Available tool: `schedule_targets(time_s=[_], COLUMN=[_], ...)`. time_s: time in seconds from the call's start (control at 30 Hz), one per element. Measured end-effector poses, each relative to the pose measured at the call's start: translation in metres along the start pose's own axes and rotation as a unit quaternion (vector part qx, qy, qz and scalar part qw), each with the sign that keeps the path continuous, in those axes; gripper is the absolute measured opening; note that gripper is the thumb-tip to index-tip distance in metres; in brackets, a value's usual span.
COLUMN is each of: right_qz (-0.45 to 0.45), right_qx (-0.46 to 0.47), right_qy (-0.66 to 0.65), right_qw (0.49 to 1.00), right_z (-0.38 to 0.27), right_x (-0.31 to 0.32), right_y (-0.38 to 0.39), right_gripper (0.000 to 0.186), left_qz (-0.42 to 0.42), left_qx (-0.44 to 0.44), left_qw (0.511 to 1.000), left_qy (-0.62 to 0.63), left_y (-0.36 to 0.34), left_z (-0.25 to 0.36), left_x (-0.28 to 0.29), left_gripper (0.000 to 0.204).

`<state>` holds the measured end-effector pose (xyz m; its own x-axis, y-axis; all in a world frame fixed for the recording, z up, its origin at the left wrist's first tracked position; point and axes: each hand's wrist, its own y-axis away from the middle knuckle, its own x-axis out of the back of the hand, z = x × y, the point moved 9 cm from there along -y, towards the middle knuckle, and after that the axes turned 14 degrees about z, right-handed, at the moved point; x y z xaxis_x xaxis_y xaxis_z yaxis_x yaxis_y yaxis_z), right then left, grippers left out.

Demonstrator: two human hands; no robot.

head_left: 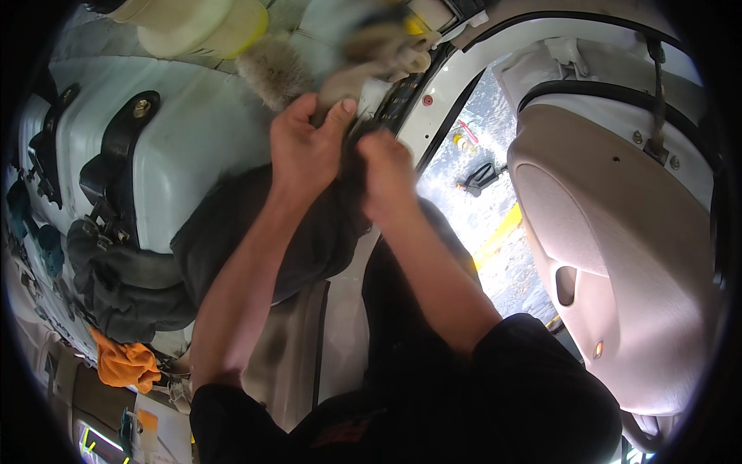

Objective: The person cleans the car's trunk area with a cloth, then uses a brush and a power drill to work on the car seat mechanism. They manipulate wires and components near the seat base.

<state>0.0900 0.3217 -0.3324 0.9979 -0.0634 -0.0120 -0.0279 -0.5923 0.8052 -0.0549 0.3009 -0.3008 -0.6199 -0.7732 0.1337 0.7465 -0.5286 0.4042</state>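
Note:
Out in front of me my left hand (303,147) is closed, its fingers curled and its thumb raised beside a beige trim piece (344,83). What the fingers hold, if anything, cannot be made out. Close by on the right, my right hand (386,172) is blurred by motion. It looks closed at a dark, smeared piece whose kind is unclear. A small white piece (373,94) shows between and beyond the hands. Under my left forearm lies a dark cloth (267,232) draped over the bare car floor.
At right the car door (610,240) hangs open beside the metal sill (437,112). A whitish tub (197,27) and a fluffy brush head (274,71) are at the far side. Black brackets (124,147) stick up from the floor; an orange cloth (124,362) lies left.

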Motion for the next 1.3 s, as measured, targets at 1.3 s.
schedule_targets(time_s=[1.3], right_qz=[-0.088], right_qx=[-0.093], right_qy=[-0.118], right_qw=[0.985], right_z=[-0.002], right_x=[0.013], right_y=[-0.012], right_gripper=[0.026], left_qz=[-0.036], left_qx=[0.193], left_qw=[0.969], left_qy=[0.153], left_y=[-0.001], left_z=[-0.016], left_x=[-0.007], left_gripper=[0.030])
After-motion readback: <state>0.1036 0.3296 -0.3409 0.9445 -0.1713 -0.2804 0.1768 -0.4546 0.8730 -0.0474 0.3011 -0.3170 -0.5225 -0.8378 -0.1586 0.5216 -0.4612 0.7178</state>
